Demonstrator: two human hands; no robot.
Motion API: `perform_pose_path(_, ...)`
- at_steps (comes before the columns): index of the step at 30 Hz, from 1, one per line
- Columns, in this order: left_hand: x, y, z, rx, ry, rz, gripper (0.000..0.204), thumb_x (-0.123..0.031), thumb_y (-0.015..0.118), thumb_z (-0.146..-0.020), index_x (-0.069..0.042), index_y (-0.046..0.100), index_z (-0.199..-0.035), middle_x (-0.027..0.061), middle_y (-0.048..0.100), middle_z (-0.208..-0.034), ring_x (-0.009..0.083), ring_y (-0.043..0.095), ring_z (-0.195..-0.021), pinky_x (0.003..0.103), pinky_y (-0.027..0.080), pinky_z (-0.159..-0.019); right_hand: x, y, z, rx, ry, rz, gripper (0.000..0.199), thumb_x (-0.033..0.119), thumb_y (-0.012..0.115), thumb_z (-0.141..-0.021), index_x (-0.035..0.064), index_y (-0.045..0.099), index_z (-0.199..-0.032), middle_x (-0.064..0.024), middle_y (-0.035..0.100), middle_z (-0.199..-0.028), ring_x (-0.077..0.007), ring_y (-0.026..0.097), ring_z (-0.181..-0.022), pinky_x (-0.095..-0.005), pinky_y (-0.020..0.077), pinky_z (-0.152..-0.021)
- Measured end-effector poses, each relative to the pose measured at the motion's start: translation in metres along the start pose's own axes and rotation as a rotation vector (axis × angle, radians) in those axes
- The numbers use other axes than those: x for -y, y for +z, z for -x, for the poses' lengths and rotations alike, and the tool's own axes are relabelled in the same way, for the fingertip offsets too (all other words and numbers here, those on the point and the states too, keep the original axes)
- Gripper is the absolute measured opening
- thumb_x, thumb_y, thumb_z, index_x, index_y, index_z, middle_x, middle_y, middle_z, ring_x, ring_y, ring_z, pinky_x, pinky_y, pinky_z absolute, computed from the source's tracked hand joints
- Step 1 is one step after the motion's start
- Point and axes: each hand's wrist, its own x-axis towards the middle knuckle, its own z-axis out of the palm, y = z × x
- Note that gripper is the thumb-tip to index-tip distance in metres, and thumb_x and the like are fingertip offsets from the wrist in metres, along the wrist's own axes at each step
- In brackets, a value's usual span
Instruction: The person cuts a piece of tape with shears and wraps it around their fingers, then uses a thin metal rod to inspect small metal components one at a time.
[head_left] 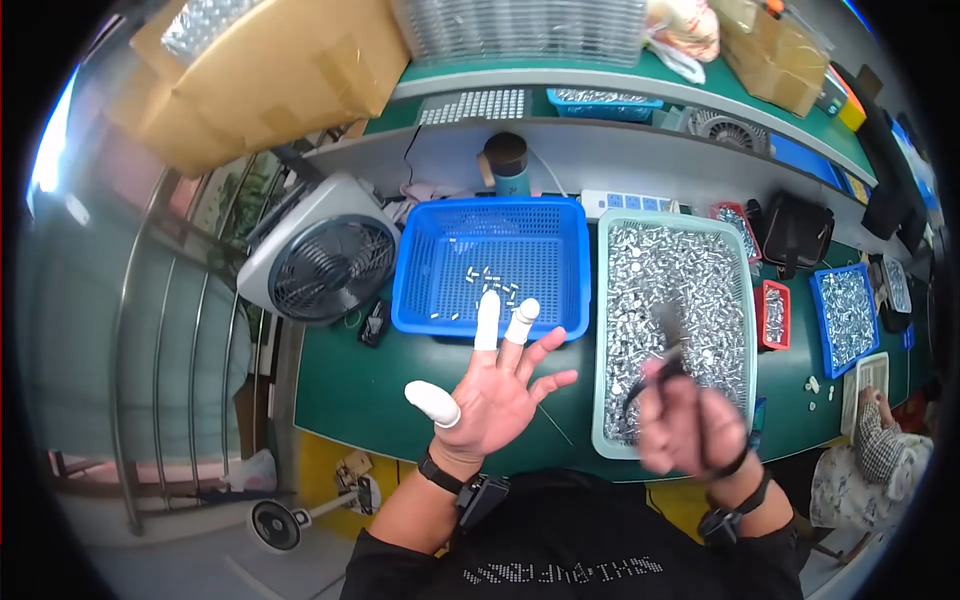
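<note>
Though loose, metal parts point(685, 275) beyond hands point(488, 408) point(697, 425).

Fan point(335, 258) at the left of the bench point(350, 390), shelf point(560, 80) above.
Up high, a carton point(285, 75) sits beside stacked clear trays point(525, 30); below, I spot a dark-lidded cup point(508, 165) and a white power strip point(632, 203). Off to the right, a black bag point(797, 232), then a co-worker point(850, 490) in a patterned top.

metal parts point(680, 265): small, silver, heaped loose; pale-green tray point(602, 340): beneath them; dark tool point(674, 356): blurred
</note>
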Motion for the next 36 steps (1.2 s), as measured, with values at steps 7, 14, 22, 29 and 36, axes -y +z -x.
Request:
perform_pose_path(7, -0.012, 0.026, -0.019, 0.051, 0.010, -0.064, 0.129, -0.095, 0.047, -0.065, -0.027, -0.012, -0.157, 0.0050, 0.008, -0.164, 0.0324, 0.024, -0.146, 0.057, 0.030, -0.113, -0.074, 0.033, -0.017, 0.182, 0.090, 0.005, 0.084, 0.051, 0.065, -0.092, 0.0020, 0.029, -0.150, -0.0082, 0.053, -0.113, -0.0154, 0.050, -0.075, -0.0267, 0.0411, -0.056)
perform_pose_path(14, -0.017, 0.022, -0.014, 0.076, -0.004, -0.053, 0.129, -0.094, 0.048, -0.065, -0.026, -0.011, -0.157, 0.0043, 0.012, -0.163, 0.0324, 0.026, -0.145, 0.057, 0.031, -0.113, -0.079, 0.039, -0.025, 0.140, 0.058, 0.032, 0.089, 0.052, 0.066, -0.091, -0.0016, 0.026, -0.150, -0.0065, 0.050, -0.106, -0.0121, 0.046, -0.072, -0.0248, 0.0408, -0.057)
perform_pose_path(22, -0.014, 0.026, -0.012, 0.053, -0.021, -0.018, 0.128, -0.094, 0.048, -0.065, -0.025, -0.009, -0.158, 0.0044, 0.013, -0.162, 0.0328, 0.026, -0.145, 0.059, 0.030, -0.113, -0.081, 0.043, -0.027, 0.083, 0.024, 0.133, 0.086, 0.049, 0.067, -0.091, -0.0026, 0.029, -0.149, -0.0082, 0.052, -0.103, -0.0125, 0.048, -0.071, -0.0250, 0.0410, -0.056)
perform_pose_path(29, -0.013, 0.028, -0.011, 0.079, 0.014, 0.086, 0.100, -0.080, 0.037, -0.086, -0.024, -0.003, -0.158, 0.0019, 0.011, -0.164, 0.0324, 0.026, -0.145, 0.059, 0.029, -0.113, -0.077, 0.045, -0.029, 0.076, 0.018, 0.294, 0.087, 0.043, 0.071, -0.089, -0.0025, 0.030, -0.150, -0.0090, 0.055, -0.099, -0.0133, 0.053, -0.074, -0.0247, 0.0429, -0.057)
perform_pose_path(36, -0.011, 0.035, -0.013, 0.003, 0.047, 0.145, 0.056, -0.037, 0.028, -0.107, -0.020, 0.014, -0.159, -0.0010, 0.019, -0.164, 0.0302, 0.028, -0.145, 0.057, 0.028, -0.114, -0.076, 0.048, -0.028, 0.020, -0.046, 0.387, 0.080, 0.025, 0.073, -0.091, -0.0013, 0.028, -0.152, -0.0090, 0.054, -0.105, -0.0147, 0.056, -0.078, -0.0249, 0.0457, -0.060)
